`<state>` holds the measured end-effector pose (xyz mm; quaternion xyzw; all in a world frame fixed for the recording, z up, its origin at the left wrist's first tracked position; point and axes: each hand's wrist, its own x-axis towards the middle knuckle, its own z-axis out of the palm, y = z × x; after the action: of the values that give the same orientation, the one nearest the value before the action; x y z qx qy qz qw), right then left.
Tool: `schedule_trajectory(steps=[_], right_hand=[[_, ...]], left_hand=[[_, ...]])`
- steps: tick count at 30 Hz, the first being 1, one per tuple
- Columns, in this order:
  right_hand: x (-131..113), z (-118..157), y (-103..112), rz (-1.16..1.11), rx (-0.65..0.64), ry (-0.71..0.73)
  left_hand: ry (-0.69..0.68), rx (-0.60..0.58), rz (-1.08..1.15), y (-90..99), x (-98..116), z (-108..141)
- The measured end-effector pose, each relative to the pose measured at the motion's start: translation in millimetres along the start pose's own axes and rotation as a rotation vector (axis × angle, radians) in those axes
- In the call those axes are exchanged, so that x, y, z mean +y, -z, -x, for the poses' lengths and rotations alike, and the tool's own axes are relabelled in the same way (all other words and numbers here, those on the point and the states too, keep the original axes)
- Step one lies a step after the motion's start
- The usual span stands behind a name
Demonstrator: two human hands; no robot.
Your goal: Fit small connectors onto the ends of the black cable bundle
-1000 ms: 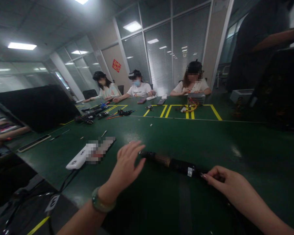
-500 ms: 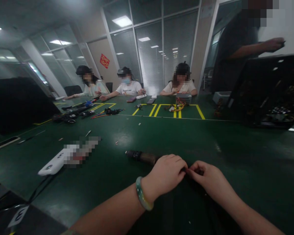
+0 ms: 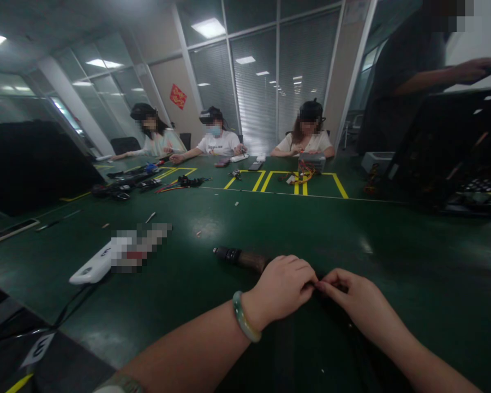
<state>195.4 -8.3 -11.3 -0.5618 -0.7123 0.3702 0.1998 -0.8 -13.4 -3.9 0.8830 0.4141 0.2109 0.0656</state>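
A dark electric screwdriver (image 3: 250, 260) lies slantwise on the green table, its black ribbed collar and small metal tip pointing left. My left hand (image 3: 284, 286), with a green bangle on the wrist, is closed over its rear part, which the fingers hide. My right hand (image 3: 354, 295) has thumb and forefinger pinched together, meeting the left fingertips. Whatever sits in that pinch is too dark and small to make out. A dark cable (image 3: 358, 341) runs down the table below my right hand.
A white device (image 3: 92, 267) marked 3 lies left, partly blurred. Wires and connectors (image 3: 184, 183) lie farther back. A black computer case (image 3: 445, 147) stands right and a dark panel (image 3: 36, 164) left. Three people sit opposite; another person (image 3: 413, 71) stands behind the case.
The view has shifted slightly, so everything sits a little differently in the picture. Both hands keep nearly the same pose over the screwdriver, fingertips together.
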Motion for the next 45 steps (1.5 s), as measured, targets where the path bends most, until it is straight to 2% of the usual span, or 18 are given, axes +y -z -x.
schedule_trajectory(steps=[11,23,32,38,45], right_hand=[[3.5,-2.5,1.5,0.035,-0.035,-0.005],[8.2,-1.9,5.1,0.027,-0.124,0.105],[5.7,-0.2,2.1,0.027,-0.086,0.037],[-0.4,3.2,6.2,0.046,-0.065,0.032],[0.9,0.0,4.7,0.075,-0.032,0.049]], left_hand=[[-0.016,-0.016,0.008,3.3,-1.6,1.3],[-0.010,-0.016,-0.021,-0.8,-3.8,0.4],[0.016,-0.008,-0.028,0.7,-1.1,-0.7],[-0.011,-0.032,-0.036,4.0,0.4,-0.4],[0.048,0.000,-0.037,1.0,1.5,-1.4]])
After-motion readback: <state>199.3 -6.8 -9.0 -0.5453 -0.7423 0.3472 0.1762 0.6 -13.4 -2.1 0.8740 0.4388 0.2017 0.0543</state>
